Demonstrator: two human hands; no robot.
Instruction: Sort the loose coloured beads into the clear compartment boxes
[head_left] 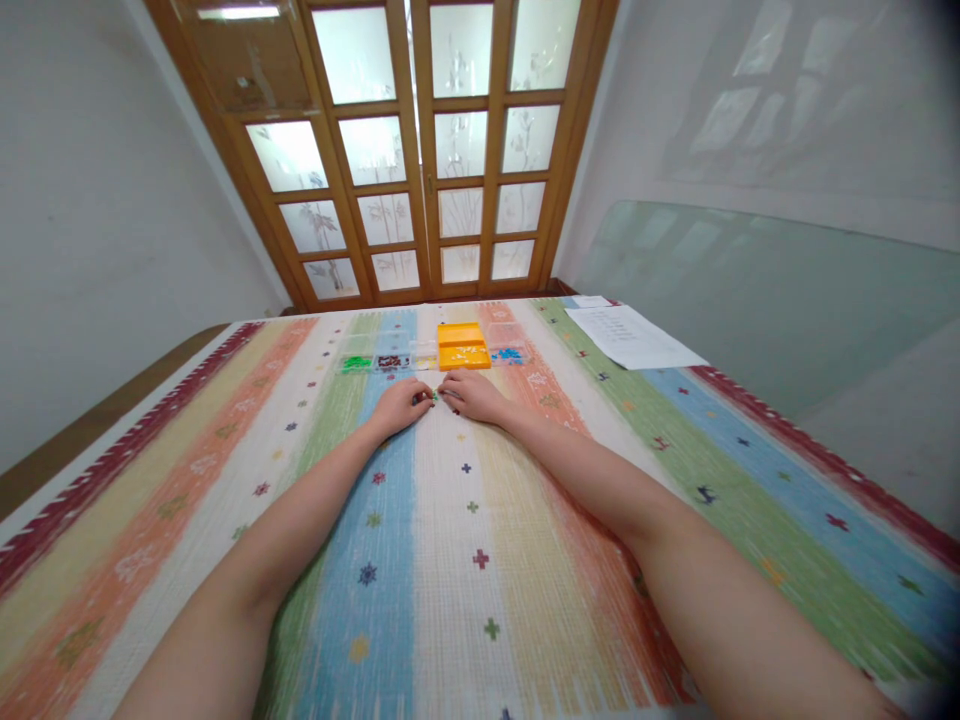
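My left hand (401, 408) rests on the tablecloth with its fingers curled and thumb and fingertips drawn together. Facing it, my right hand (474, 394) has its fingers bent inward in a similar pinch. Between the fingertips shows a tiny green piece (435, 396), with dark red bits close by; which hand grips it is too small to tell. Just beyond the hands stands an open yellow box (463, 333) with small white pieces in it. Clear boxes flank it, holding green pieces (356, 363), dark brown-red pieces (393, 362) and blue pieces (508, 355).
A striped tablecloth (457, 600) covers the table. White paper sheets (626, 335) lie at the far right edge. Behind the table are wooden doors with glass panes (459, 145), and a pale glass panel (757, 290) leans along the right wall.
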